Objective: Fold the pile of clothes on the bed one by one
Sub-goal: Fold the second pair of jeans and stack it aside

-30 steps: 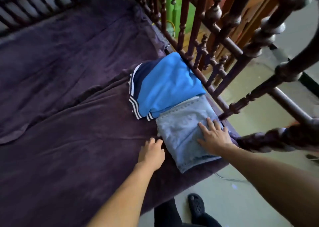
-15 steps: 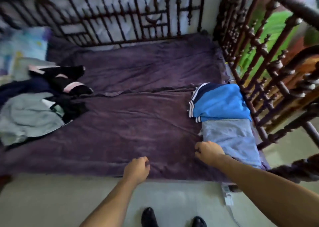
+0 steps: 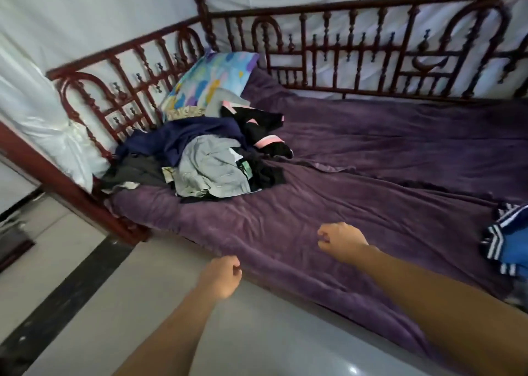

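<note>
We start at the far left of the bed (image 3: 371,175), where the pile of clothes (image 3: 205,158) lies heaped against the wooden rail (image 3: 123,89), just below a patterned pillow (image 3: 211,81); it sits well ahead and to the left of both our hands, unsorted, with a grey garment (image 3: 211,169) on top and a black piece with pink bands (image 3: 263,129) spilling toward the middle. Our left hand (image 3: 221,275) hangs at the mattress edge, fingers curled loosely inward and holding nothing. Our right hand (image 3: 341,239) rests over the purple blanket (image 3: 285,227), likewise loosely curled and empty. We judge both are free so they can reach for the next garment. Far to the right of our right hand, a folded blue striped garment (image 3: 505,244) sits at the frame edge, set apart from the pile so that finished work stays separate
</note>
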Motion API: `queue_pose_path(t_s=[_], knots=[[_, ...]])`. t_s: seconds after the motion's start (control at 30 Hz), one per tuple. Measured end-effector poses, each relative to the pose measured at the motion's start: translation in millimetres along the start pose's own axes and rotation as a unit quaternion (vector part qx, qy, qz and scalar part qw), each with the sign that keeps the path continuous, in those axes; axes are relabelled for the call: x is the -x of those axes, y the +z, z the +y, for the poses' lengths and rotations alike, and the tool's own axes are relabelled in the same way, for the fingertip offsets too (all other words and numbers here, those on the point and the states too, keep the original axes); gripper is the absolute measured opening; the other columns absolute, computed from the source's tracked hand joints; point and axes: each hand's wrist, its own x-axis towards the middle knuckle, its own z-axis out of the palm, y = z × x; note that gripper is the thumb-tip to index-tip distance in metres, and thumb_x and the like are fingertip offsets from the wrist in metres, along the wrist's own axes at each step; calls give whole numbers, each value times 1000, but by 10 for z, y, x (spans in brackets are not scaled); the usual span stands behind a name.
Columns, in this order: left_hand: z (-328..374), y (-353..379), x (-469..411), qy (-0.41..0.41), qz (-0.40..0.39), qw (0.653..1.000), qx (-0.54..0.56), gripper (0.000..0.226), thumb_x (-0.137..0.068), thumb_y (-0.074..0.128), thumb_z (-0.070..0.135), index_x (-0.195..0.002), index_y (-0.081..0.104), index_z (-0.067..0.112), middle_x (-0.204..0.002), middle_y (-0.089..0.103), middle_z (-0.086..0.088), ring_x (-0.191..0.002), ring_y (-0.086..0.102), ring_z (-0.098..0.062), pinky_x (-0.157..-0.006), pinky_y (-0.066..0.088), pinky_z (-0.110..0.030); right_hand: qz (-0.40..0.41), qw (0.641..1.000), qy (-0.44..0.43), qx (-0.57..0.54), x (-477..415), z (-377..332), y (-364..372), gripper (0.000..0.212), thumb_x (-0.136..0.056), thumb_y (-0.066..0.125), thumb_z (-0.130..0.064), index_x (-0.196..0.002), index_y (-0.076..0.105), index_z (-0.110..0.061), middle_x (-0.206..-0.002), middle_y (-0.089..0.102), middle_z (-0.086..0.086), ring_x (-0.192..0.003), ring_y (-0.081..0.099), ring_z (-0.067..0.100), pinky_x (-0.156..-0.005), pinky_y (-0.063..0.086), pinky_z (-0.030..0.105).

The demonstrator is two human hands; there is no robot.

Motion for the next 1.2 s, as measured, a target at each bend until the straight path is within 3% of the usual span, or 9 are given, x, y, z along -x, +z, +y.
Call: queue_pose_path(t_s=[0.2,0.43,0.53,0.7,0.87,1.07,1.2], knots=[[-914,-771,-505,-28,27,999,-7,29,-91,54,29,-118,62,23,-117,67,-3,-110,61,-22,-92,48,-32,-5,1000,-22,-9,-750,-1042,-44,30,-91,53,-39,-119,60,-29,-118,64,-2,-107,60,24,-82,47,32],[-1439,-1297,-1396,-4,31,999,6,30,-92,52,31,-120,61,22,-113,68,-2,-107,61,-22,-92,49,-36,-7,1000,15,-9,-1736,-1453,-45,26,-89,55,-40,-113,62,-31,-116,64,-2,-106,60,23,-72,38,27],[-1689,-1489,-1905,-9,24,1000,5,32,-93,51,30,-123,59,22,-116,66,-1,-110,60,-21,-93,48,-37,-12,1000,15,-19,-2299,-1602,37,28,-90,56,-40,-115,62,-29,-116,65,-3,-106,61,22,-74,41,27],[-2093,-1702,-2664,-29,-24,999,-6,30,-93,51,31,-120,60,21,-114,67,-3,-109,60,-23,-93,47,-33,-79,996,33,-24,-3155,-2017,206,30,-90,56,-38,-116,61,-26,-122,63,1,-111,59,25,-86,47,33],[-2388,-1683,-3290,-38,-41,998,-6,30,-93,49,28,-121,59,22,-118,64,-5,-112,57,-26,-93,44,-34,-119,992,39,-17,-3712,-2471,376,27,-87,53,-34,-109,64,-23,-121,63,5,-110,60,28,-85,48,36],[-2591,-1412,-4063,62,-48,997,-22,42,-92,50,24,-134,46,25,-130,50,-4,-120,50,-25,-96,44,-38,-148,985,85,15,-4151,-2634,706,25,-92,46,-29,-113,60,-26,-123,63,0,-113,58,24,-83,49,35],[-2636,-1148,-4648,147,-28,987,-61,61,-90,54,33,-145,28,33,-133,43,-4,-125,39,-25,-102,37,-40,-169,973,147,51,-4508,-2647,1031,25,-93,44,-19,-112,62,-21,-123,62,2,-113,59,26,-83,50,36]])
